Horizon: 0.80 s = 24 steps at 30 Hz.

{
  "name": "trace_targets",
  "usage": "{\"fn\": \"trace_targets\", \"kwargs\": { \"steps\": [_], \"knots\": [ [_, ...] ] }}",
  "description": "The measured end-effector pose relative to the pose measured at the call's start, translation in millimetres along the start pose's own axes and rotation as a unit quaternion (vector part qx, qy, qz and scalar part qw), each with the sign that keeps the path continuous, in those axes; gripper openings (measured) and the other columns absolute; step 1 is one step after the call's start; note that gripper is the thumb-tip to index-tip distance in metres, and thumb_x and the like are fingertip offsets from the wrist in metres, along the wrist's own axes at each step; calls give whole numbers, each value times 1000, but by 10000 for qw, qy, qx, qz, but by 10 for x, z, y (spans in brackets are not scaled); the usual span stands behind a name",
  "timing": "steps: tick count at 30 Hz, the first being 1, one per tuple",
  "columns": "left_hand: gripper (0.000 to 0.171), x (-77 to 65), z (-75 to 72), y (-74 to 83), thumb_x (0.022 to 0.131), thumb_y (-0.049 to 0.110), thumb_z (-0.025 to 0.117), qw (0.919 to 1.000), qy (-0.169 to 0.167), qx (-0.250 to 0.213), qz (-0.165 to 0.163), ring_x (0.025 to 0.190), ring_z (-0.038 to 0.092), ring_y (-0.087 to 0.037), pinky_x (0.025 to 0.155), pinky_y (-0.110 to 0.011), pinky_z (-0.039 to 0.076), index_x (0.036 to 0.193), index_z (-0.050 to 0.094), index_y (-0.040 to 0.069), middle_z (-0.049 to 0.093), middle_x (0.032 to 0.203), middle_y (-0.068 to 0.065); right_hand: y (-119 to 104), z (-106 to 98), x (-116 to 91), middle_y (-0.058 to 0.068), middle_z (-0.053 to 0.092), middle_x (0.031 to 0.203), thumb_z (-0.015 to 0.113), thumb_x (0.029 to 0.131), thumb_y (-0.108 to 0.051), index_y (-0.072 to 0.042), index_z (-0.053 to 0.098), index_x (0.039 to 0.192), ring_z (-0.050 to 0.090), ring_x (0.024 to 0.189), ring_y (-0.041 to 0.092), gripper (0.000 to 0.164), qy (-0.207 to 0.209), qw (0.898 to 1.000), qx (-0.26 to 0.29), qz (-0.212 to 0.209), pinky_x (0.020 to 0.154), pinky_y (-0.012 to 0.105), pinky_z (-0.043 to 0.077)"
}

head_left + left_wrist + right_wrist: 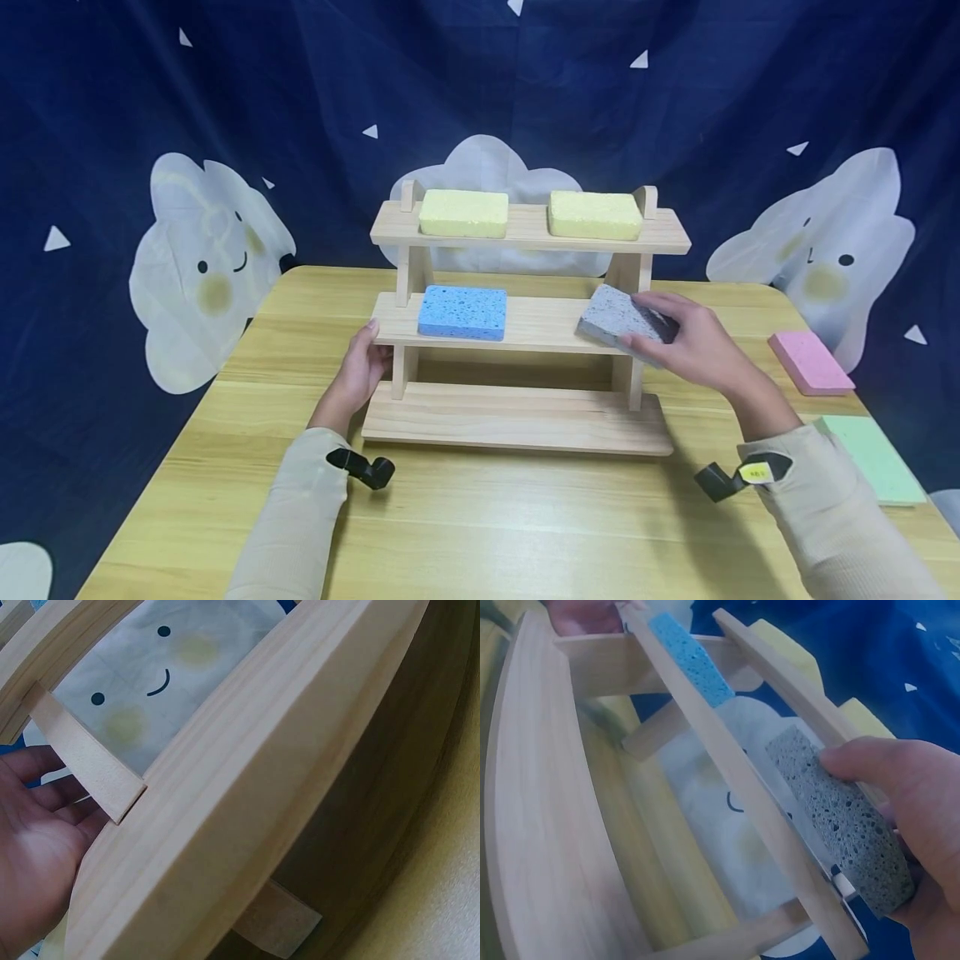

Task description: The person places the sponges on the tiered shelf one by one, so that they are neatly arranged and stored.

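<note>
A three-tier wooden display shelf stands on the table. My left hand grips the left end of its middle tier, thumb at the edge; in the left wrist view the fingers reach behind a side support. My right hand pinches a grey speckled sponge between thumb and fingers. It is tilted over the right end of the middle tier, and the right wrist view shows the grey sponge close above the board. A blue sponge lies flat on that tier's left side.
Two pale yellow sponges, one left and one right, sit on the top tier. On the table's right side lie a pink sponge and a light green one. A dark blue cloth with clouds hangs behind the table.
</note>
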<state>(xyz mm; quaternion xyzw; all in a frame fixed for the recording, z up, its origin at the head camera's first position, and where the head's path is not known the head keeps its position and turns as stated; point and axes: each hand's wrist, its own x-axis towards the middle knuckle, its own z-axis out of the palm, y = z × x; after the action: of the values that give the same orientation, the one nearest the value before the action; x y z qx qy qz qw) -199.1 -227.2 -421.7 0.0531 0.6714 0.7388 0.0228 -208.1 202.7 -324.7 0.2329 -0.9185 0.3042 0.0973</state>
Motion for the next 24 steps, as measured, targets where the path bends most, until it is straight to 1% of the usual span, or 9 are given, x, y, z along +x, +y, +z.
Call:
{"fn": "trace_targets", "kwargs": {
  "steps": [3, 6, 9, 13, 19, 24],
  "knots": [
    [70, -3, -4, -5, 98, 50, 22, 10000, 27, 29, 4, 118, 42, -17, 97, -32, 36, 148, 19, 1, 34, 136, -19, -23, 19, 87, 21, 57, 125, 74, 79, -23, 0, 58, 126, 54, 110, 33, 56, -208, 9996, 59, -183, 83, 39, 40],
    [71, 1, -5, -10, 98, 51, 23, 10000, 35, -39, 0, 117, 42, -18, 96, -33, 36, 148, 19, 1, 34, 136, -19, -29, 36, 162, 21, 57, 124, 74, 78, -23, -1, 58, 127, 55, 105, 31, 56, -412, 9986, 81, -334, 80, 38, 40],
    [68, 11, -7, -20, 99, 48, 23, 9999, 63, -130, -8, 115, 44, -17, 94, -31, 37, 148, 21, 1, 37, 133, -17, -26, 50, 222, 20, 57, 125, 74, 79, -25, -2, 57, 128, 55, 105, 31, 57, -624, 9975, 96, -322, 81, 39, 40],
    [66, 31, -19, -39, 99, 46, 22, 9999, 2, -136, 16, 114, 44, -14, 93, -30, 38, 147, 21, 1, 39, 130, -13, -14, 68, 291, 20, 55, 128, 74, 80, -27, -2, 55, 130, 54, 108, 31, 59, -884, 9956, 124, -272, 85, 43, 39],
    [66, 26, -18, -32, 99, 46, 23, 9999, -31, -132, 97, 109, 47, -13, 91, -30, 39, 146, 23, -1, 42, 126, -11, 12, 96, 380, 20, 55, 128, 73, 80, -28, -2, 56, 129, 54, 108, 31, 58, -1014, 9935, 113, -500, 86, 44, 40],
    [63, 26, -15, -34, 99, 45, 22, 9998, -4, -161, 82, 107, 47, -13, 90, -30, 39, 144, 26, 0, 42, 122, -8, 23, 128, 429, 16, 56, 129, 74, 79, -27, -4, 56, 129, 53, 111, 27, 58, -1135, 9914, 213, -611, 89, 44, 41]
  ]
}}
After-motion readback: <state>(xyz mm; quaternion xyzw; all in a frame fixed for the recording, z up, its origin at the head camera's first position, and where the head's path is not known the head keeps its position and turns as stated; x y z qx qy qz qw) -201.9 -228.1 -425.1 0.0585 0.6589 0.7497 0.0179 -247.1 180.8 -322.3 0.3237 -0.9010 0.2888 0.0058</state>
